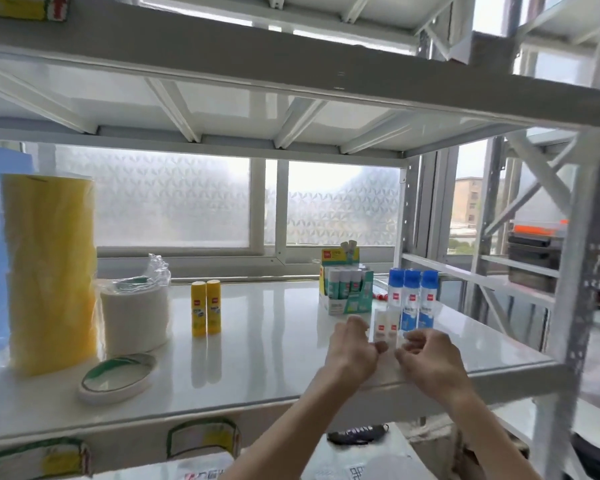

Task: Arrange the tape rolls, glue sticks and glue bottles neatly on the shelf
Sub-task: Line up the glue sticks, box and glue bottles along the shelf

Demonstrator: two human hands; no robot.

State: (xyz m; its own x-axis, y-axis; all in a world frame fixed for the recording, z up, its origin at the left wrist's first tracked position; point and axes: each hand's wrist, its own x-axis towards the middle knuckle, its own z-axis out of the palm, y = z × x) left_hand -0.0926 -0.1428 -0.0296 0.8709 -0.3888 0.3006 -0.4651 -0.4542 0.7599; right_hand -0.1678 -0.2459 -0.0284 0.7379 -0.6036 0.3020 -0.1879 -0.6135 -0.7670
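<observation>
Both forearms raised; left hand (pixel 352 348) and right hand (pixel 430 355) curled, empty, flanking small white glue sticks (pixel 386 328).

Bright daylight pours in through the frosted window (pixel 174 199) behind the shelf (pixel 257 341), leaving the scene backlit and slightly washed out. The glossy white shelf surface throws back glare and soft reflections — shadows are faint. Wide-angle distortion bends the frame beams near the edges. Small labels look smeared, perhaps from compression or motion.
</observation>
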